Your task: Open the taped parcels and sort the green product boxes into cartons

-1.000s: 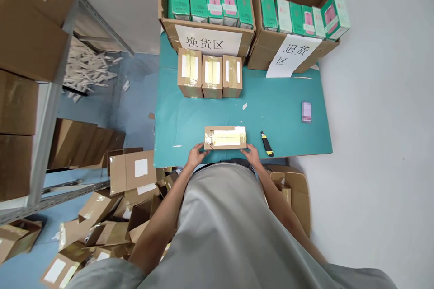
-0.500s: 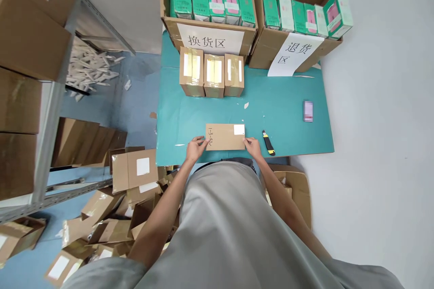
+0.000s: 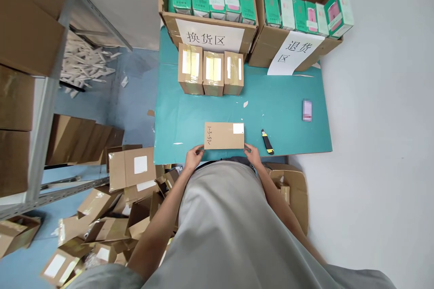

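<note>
A small cardboard box (image 3: 222,136) lies near the front edge of the teal table, its plain side up. That side bears a white label at the right and handwritten numbers at the left. My left hand (image 3: 194,156) grips the box at its lower left corner, and my right hand (image 3: 252,155) grips the lower right corner; the fingertips are partly hidden under the edge. To the right of my right hand lies a black and yellow utility knife (image 3: 267,142).
Three taped cardboard boxes (image 3: 213,73) stand in a row farther back. Behind them are two large cartons (image 3: 167,22) of green boxes with paper signs. A phone-like object (image 3: 307,110) lies at the right. Discarded cartons (image 3: 101,226) cover the floor beside a metal rack (image 3: 40,140).
The box has been turned so its taped, labelled side no longer shows and the handwritten side faces up. Both hands have shifted from the box's sides to its lower corners.
</note>
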`<move>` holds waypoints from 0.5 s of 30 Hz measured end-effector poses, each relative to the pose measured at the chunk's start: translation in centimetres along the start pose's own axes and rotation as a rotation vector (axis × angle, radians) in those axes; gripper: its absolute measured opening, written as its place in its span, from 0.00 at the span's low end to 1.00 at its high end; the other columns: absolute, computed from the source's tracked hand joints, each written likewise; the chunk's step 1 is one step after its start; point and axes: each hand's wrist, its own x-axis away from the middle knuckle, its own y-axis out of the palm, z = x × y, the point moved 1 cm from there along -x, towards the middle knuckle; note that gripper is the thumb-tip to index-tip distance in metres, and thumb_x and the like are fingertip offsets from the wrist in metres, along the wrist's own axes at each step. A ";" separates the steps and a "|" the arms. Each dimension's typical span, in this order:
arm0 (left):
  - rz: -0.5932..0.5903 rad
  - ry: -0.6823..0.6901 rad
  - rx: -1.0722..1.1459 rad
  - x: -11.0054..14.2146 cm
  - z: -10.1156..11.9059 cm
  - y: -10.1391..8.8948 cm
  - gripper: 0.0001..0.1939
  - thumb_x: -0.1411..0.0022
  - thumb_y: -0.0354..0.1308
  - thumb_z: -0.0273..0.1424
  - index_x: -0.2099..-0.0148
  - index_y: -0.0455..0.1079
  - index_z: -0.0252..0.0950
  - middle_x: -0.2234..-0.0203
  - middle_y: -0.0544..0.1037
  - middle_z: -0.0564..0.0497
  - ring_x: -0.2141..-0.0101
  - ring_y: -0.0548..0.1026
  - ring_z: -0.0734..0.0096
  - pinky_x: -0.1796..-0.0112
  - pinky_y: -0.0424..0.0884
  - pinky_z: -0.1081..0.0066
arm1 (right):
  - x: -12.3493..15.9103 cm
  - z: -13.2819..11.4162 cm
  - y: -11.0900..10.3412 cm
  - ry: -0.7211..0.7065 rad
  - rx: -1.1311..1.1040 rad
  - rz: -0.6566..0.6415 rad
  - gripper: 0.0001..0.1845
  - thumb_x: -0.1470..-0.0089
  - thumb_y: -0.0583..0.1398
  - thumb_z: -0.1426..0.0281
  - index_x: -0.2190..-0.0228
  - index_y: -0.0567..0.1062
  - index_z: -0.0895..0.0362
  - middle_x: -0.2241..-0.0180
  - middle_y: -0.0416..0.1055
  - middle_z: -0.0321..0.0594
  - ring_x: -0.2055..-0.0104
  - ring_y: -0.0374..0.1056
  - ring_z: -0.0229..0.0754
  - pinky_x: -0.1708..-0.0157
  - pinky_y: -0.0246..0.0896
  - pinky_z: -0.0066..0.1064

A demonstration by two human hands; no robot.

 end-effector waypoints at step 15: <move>0.246 0.139 -0.120 -0.7 9.0 -2.7 0.16 0.31 0.66 0.40 0.51 0.89 0.36 0.58 0.89 0.45 0.68 0.85 0.62 0.59 0.78 0.66 | -3.3 -8.6 -1.8 -0.149 0.066 0.183 0.22 0.35 0.67 0.52 0.59 0.92 0.56 0.55 0.89 0.50 0.53 0.85 0.57 0.48 0.80 0.43</move>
